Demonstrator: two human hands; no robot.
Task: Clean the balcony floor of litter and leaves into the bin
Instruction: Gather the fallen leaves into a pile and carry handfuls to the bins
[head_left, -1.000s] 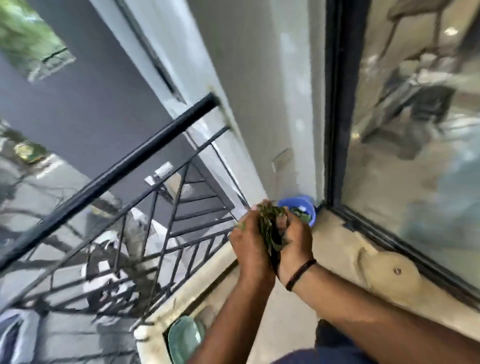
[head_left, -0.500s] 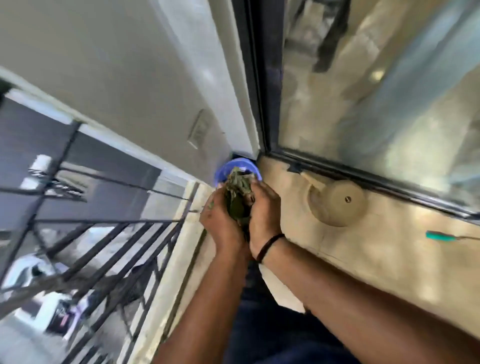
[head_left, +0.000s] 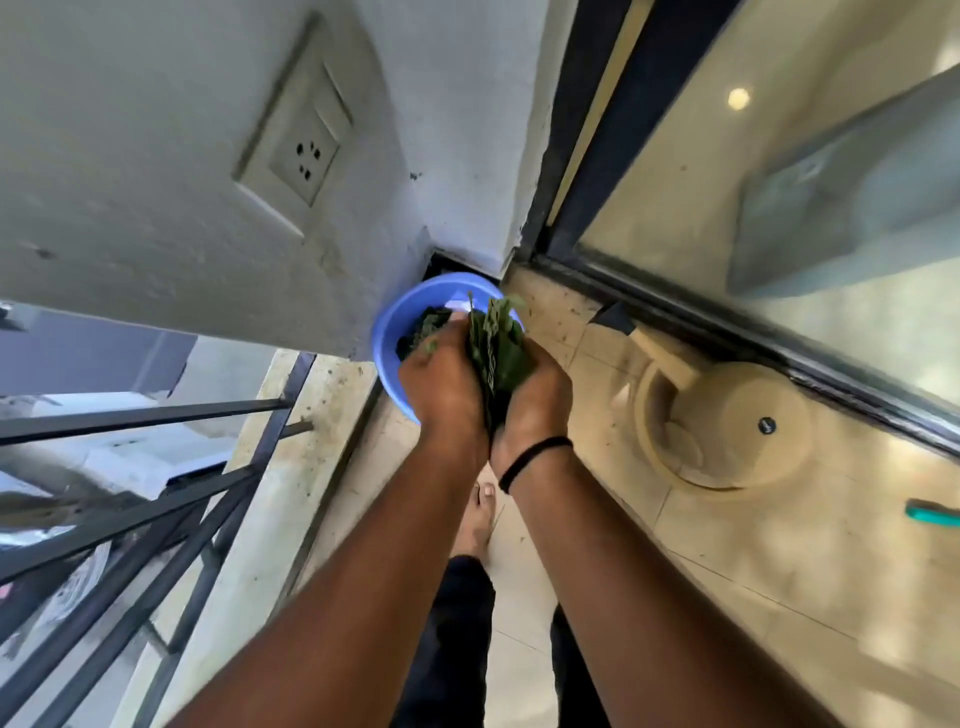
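Both hands are cupped together over the blue bin (head_left: 387, 332), which is jammed right in the corner against the wall (head_left: 156, 234). The left hand (head_left: 444, 382) and right hand (head_left: 535, 395) have fingers curled, squeezing a wad of green leaves (head_left: 496, 345) between them. Railing (head_left: 156, 483) close on the left, glass door (head_left: 779, 208) on the right, narrow strip of floor (head_left: 753, 545) between.

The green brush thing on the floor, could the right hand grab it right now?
Probably not yet. The right hand and left hand are both full of leaves over the blue bin; the green handle lies off at the edge.
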